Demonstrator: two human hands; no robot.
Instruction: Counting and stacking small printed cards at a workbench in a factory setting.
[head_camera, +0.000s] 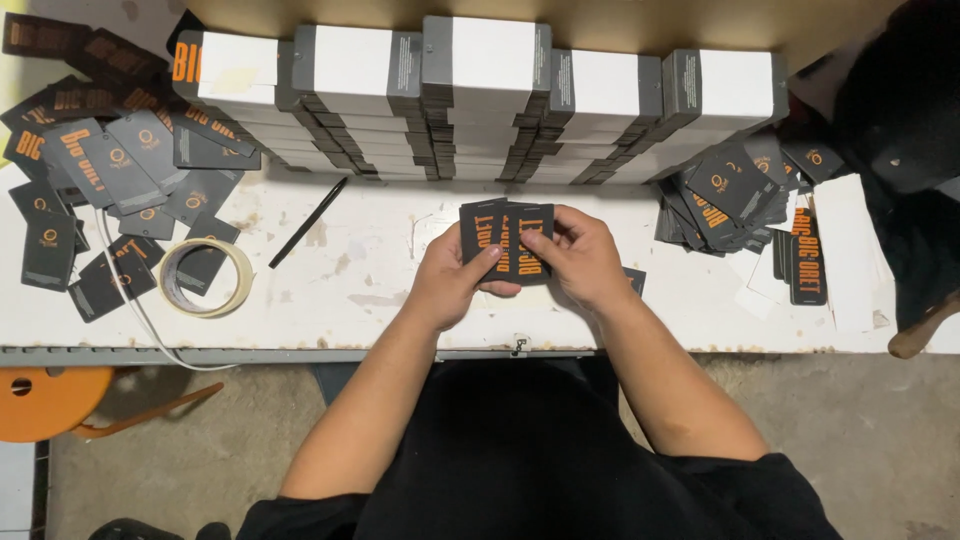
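Over the white table (350, 270), the left hand (448, 282) and right hand (580, 262) are gripping a small stack of dark cards (505, 240) in their fingers, while loose cards (110, 190) are lying unsorted on both sides.

A small stack of dark cards (506, 243) with orange letters is held upright, just above the white desk (360, 270).

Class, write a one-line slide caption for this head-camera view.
Both hands, left and right, hold dark orange-lettered cards over a white table.
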